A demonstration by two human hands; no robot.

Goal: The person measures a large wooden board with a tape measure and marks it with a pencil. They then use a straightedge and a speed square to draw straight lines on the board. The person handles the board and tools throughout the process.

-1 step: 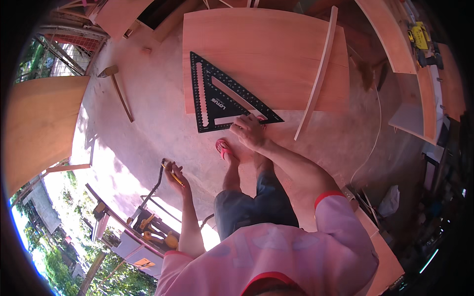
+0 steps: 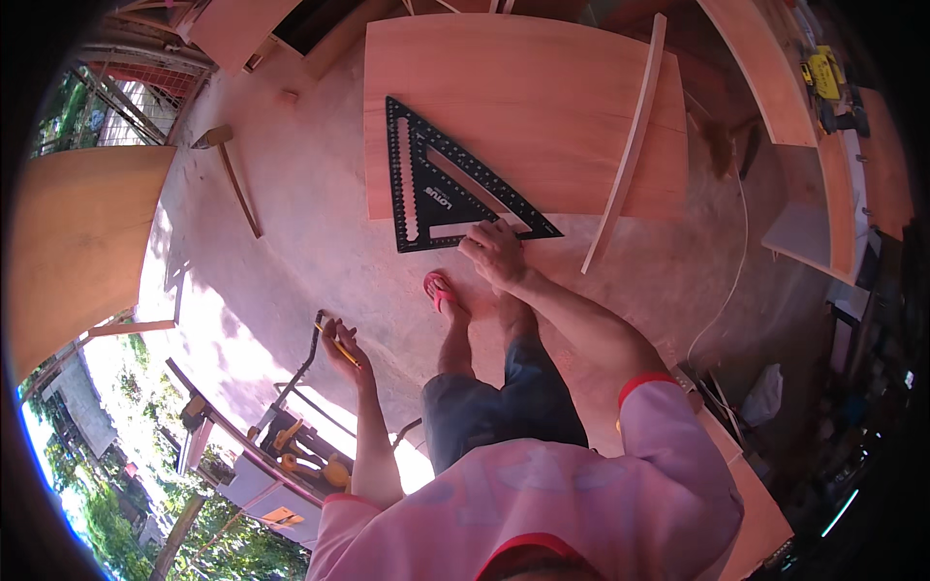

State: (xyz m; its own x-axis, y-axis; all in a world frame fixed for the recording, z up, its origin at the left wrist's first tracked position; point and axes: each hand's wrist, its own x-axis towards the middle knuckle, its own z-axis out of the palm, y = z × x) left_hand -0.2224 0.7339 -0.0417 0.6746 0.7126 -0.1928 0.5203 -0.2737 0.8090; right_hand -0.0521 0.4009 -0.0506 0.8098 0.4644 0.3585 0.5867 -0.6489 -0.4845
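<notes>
A large black triangular speed square (image 2: 405, 184) lies over the left part of a reddish-brown wooden board (image 2: 528, 107). Its lower edge and lower left corner stick out past the board's near edge. My right hand (image 2: 496, 259) grips the square by the bar along that lower edge, fingers curled over it near the slot. Off to the left and lower, my left hand (image 2: 341, 341) is closed around a thin yellow pencil (image 2: 346, 355), away from the board.
A long wooden strip (image 2: 628, 145) lies slantwise across the board's right side. A wooden-handled mallet (image 2: 232, 179) is at the left. Tools fill a caddy (image 2: 281, 441) at lower left. A cable (image 2: 744, 232) runs along the floor at right. My red-sandalled foot (image 2: 438, 288) is below the square.
The square has slid slightly to the right and away from me over the board, with my right hand still on it. My left hand stays about where it was with the pencil.
</notes>
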